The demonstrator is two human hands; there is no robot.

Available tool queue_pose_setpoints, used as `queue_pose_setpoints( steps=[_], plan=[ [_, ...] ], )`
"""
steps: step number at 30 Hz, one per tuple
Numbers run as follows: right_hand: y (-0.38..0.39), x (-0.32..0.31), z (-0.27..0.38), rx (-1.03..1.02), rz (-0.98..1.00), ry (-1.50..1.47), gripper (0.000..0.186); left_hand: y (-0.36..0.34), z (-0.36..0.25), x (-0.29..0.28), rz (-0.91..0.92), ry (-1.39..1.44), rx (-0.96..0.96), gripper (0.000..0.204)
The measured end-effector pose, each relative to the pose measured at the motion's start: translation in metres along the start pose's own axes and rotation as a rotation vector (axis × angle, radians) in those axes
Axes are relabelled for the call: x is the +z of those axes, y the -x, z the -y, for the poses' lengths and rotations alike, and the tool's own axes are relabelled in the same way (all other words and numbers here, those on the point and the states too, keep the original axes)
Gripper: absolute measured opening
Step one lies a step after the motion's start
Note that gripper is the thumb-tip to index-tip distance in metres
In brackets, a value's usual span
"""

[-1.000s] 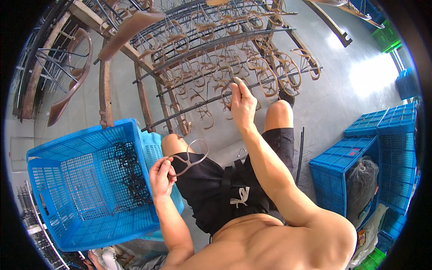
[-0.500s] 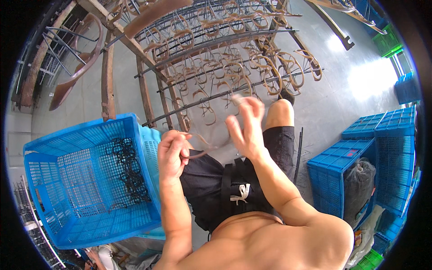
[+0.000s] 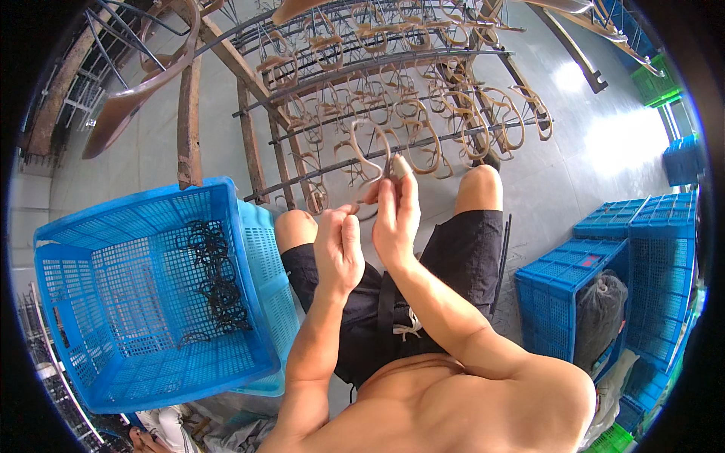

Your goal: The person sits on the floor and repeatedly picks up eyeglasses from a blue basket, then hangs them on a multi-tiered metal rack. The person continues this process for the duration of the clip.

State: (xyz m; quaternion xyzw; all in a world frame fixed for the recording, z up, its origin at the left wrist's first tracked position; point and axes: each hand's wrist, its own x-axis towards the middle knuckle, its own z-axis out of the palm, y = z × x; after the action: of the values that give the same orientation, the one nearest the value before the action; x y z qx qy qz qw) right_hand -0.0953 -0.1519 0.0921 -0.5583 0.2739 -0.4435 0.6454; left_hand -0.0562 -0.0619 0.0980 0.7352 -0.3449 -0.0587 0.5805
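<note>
Fingers (image 3: 393, 175) of both hands pinch a thin, tan, curved eyeglass frame (image 3: 368, 155), raised before the rack (image 3: 423, 90).

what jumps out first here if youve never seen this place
The two hands, left hand and right hand, meet mid-frame over the knees, pinching a tan eyeglass frame. Behind them a rusty rack hung with many more such frames fills the top. A big blue crate with dark frames inside sits at the left.
</note>
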Motion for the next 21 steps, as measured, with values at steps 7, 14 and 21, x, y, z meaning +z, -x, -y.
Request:
queue_pose_setpoints(
  steps=[7, 14, 21],
  plan=[
    [-0.043, 0.010, -0.033, 0.179, -0.244, -0.056, 0.023, 0.005, 0.108, -0.161, -0.503, -0.302, -0.268, 0.024],
    [-0.052, 0.022, -0.045, 0.160, -0.324, -0.207, 0.014, 0.114, 0.260, -0.293, -0.168, -1.132, -1.356, 0.063],
    [-0.053, 0.023, -0.044, 0.163, -0.243, -0.265, 0.019, 0.154, 0.271, -0.288, -0.071, -1.175, -1.439, 0.070]
  ],
)
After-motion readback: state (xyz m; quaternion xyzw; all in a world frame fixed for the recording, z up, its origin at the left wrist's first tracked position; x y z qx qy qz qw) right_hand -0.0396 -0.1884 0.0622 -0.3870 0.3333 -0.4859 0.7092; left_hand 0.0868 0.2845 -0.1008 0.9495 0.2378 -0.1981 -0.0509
